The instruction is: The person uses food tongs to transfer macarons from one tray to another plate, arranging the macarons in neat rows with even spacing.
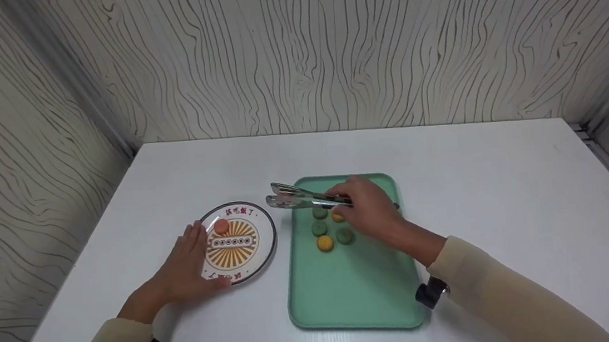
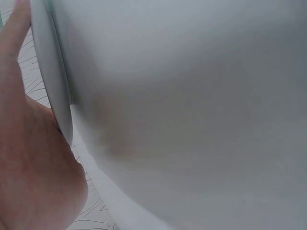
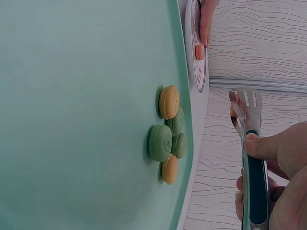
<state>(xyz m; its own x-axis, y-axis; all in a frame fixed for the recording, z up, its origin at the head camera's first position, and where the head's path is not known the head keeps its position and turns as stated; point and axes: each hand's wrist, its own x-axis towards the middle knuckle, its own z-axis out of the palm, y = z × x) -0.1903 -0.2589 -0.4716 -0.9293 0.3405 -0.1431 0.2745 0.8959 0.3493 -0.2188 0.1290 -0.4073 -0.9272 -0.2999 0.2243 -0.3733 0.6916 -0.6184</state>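
Note:
My left hand [image 1: 185, 266] rests against the left side of a round white plate [image 1: 266, 241], its fingers nearly straight along the rim and the thumb at the near edge. One pink-orange macaron [image 1: 221, 226] lies on that plate, beside the fingertips. My right hand [image 1: 369, 206] grips metal serving tongs [image 3: 255, 177] by their dark handles, above the far part of a green tray [image 1: 350, 300]. The slotted tips point left, toward the plate. An orange-pink patch shows between them; I cannot tell whether it is a macaron or a reflection. Green macarons [image 3: 159, 143] and yellow macarons [image 3: 169, 102] sit below on the tray.
Plate and tray stand side by side on a white table [image 1: 510, 218], a narrow strip of tabletop between them. A wall [image 1: 326, 51] with a wood-grain pattern rises behind the far edge, and another stands at the left.

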